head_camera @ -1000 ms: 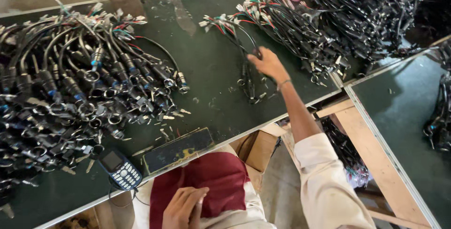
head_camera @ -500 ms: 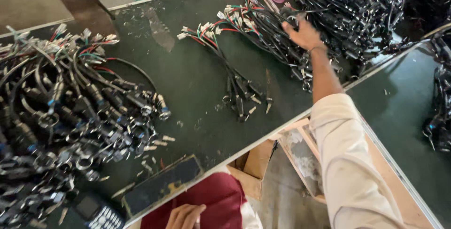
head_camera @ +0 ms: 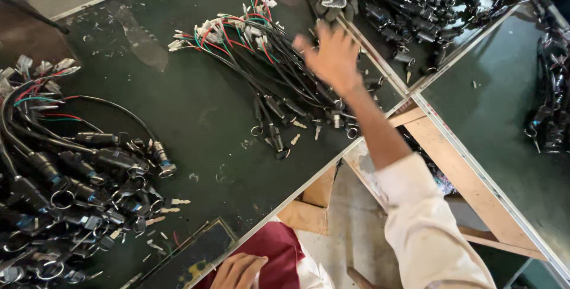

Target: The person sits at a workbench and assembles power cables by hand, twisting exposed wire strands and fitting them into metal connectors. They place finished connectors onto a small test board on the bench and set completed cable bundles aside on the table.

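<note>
My right hand (head_camera: 332,57) reaches out over a loose bundle of black cables with coloured wires and white plugs (head_camera: 255,51) on the dark green table (head_camera: 196,105). The hand is blurred, with its fingers spread over the black cable ends; whether it grips one I cannot tell. My left hand (head_camera: 237,271) rests low by my lap on a dark red cloth (head_camera: 279,253), fingers loosely curled and holding nothing.
A big heap of black cables with metal rings (head_camera: 65,188) fills the table's left side. More tangled cables (head_camera: 427,10) lie on the far table, others (head_camera: 552,87) at the right edge. A wooden frame (head_camera: 463,176) spans the gap between tables. A dark flat tray (head_camera: 190,253) sits near the front edge.
My right hand has drawn back from the far table's heap to the bundle on the near table. The view has shifted, pushing the left heap farther left.
</note>
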A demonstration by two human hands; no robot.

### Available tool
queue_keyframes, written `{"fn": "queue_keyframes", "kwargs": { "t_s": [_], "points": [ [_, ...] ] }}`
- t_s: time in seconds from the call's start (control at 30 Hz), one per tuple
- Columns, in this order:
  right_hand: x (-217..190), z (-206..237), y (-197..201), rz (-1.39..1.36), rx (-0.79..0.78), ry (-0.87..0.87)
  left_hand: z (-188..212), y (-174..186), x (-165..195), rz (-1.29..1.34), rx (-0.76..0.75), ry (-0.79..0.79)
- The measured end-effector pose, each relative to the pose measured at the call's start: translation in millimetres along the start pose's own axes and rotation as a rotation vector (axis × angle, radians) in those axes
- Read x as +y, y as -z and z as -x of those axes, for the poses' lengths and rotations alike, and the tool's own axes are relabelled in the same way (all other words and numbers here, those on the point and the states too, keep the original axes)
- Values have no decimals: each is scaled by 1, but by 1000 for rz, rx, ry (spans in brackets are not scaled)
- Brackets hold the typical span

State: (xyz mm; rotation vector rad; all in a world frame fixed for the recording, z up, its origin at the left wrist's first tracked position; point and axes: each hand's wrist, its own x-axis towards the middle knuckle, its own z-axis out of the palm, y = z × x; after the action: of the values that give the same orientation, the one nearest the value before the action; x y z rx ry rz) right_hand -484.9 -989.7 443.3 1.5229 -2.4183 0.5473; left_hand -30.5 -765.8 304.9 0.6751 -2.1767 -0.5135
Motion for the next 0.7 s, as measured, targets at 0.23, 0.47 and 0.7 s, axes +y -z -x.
{"fn": "queue_keyframes", "kwargs": {
  "t_s": [0.23, 0.47, 0.7],
  "points": [
    [25, -73, -32, 48, 10, 80, 14, -1, 2, -19, -79, -15],
    [75, -53, 15, -101, -452, 266, 50, 5, -8, -47, -23, 61],
    [59, 38, 29, -141, -390, 72, 17, 69, 26, -2, -206, 148]
  ]
}}
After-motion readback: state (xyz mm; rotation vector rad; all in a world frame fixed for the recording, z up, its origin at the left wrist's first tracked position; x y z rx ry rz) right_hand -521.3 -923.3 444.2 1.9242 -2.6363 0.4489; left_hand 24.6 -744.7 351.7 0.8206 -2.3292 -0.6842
